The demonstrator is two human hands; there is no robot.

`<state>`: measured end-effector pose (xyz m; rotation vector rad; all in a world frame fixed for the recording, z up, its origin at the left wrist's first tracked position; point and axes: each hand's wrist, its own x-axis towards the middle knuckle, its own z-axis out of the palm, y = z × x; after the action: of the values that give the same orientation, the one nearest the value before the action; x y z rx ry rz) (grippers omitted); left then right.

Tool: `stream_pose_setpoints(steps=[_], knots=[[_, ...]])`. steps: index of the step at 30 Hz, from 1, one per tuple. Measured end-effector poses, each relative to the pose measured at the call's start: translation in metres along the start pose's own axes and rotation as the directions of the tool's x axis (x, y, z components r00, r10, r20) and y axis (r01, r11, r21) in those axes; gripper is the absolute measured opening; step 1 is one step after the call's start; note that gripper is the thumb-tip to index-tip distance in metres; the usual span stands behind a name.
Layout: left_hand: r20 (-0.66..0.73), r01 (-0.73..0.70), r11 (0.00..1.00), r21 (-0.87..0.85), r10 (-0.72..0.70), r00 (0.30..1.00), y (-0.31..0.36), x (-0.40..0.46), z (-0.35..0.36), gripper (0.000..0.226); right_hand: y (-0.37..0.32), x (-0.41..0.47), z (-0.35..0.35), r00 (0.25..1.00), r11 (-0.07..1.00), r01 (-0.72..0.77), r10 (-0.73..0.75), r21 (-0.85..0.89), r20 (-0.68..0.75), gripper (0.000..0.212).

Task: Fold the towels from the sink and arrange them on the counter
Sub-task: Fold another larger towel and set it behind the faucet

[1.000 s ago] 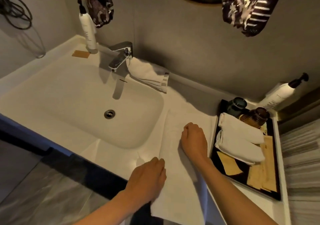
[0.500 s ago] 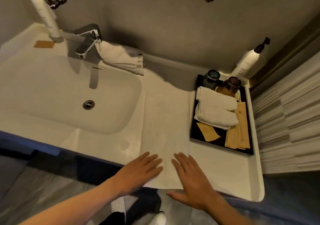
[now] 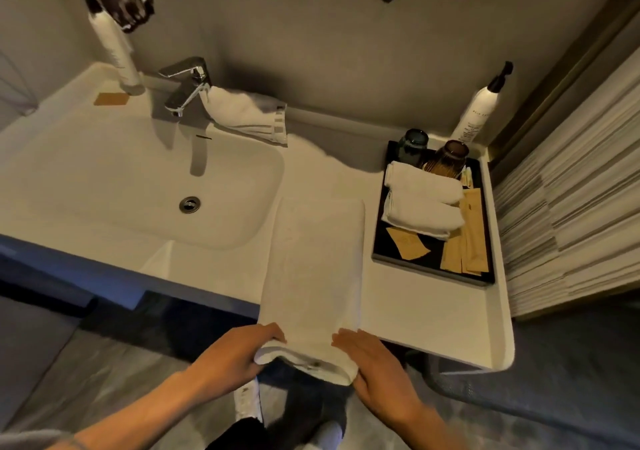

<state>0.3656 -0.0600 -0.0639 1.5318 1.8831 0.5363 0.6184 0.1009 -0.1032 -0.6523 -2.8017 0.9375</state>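
A long white towel [image 3: 313, 262] lies flat on the white counter [image 3: 429, 307] right of the sink [image 3: 138, 179], its near end hanging past the front edge and curled into a roll. My left hand [image 3: 239, 352] grips the left side of that rolled end. My right hand [image 3: 377, 363] presses flat against its right side. Another white towel [image 3: 247, 113] with striped ends lies folded behind the faucet [image 3: 185, 86]. Two rolled white towels [image 3: 422, 196] rest on a black tray [image 3: 429, 266].
The tray at the back right also holds two dark cups [image 3: 433, 153] and tan paper packets [image 3: 464, 241]. White pump bottles stand at the back left [image 3: 116, 47] and back right [image 3: 479, 110]. A tan card [image 3: 110, 99] lies left of the faucet. Striped panelling [image 3: 568, 186] lines the right.
Both hands slid from the middle of the towel down to its near end, and that end now curls up into a roll between them. The camera view shifted down and right.
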Motion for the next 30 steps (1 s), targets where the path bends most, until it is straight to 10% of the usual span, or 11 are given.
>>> stream_pose_setpoints(steps=[8,17,22,25,27,30], knots=[[-0.191,0.091,0.913,-0.397,-0.179,0.965,0.025,0.032,-0.063,0.012,-0.039,0.053,-0.066,0.943,0.816,-0.31,0.33,0.488,0.048,0.015],[-0.27,0.153,0.819,-0.553,-0.35,0.897,-0.012,0.151,-0.106,0.025,-0.016,0.169,-0.087,0.813,0.797,-0.405,0.538,0.448,-0.223,0.042],[-0.283,0.262,0.644,-0.719,-0.616,0.735,-0.022,0.188,-0.115,0.031,-0.02,0.194,-0.074,0.596,0.552,-0.524,0.782,0.648,-0.185,0.022],[-0.545,0.054,0.97,-0.238,-0.179,0.819,-0.016,0.168,-0.111,0.024,-0.045,0.188,-0.058,0.654,0.84,-0.424,0.543,0.339,-0.526,0.023],[-0.364,-0.249,0.956,0.157,0.29,0.885,-0.02,0.163,-0.099,0.027,-0.04,0.197,-0.043,0.829,0.959,-0.282,0.255,0.022,-0.497,0.025],[-0.043,-0.342,0.872,0.35,0.38,0.924,-0.053,0.174,-0.079,0.044,-0.019,0.216,-0.032,0.932,0.95,-0.23,0.152,-0.212,-0.329,0.022]])
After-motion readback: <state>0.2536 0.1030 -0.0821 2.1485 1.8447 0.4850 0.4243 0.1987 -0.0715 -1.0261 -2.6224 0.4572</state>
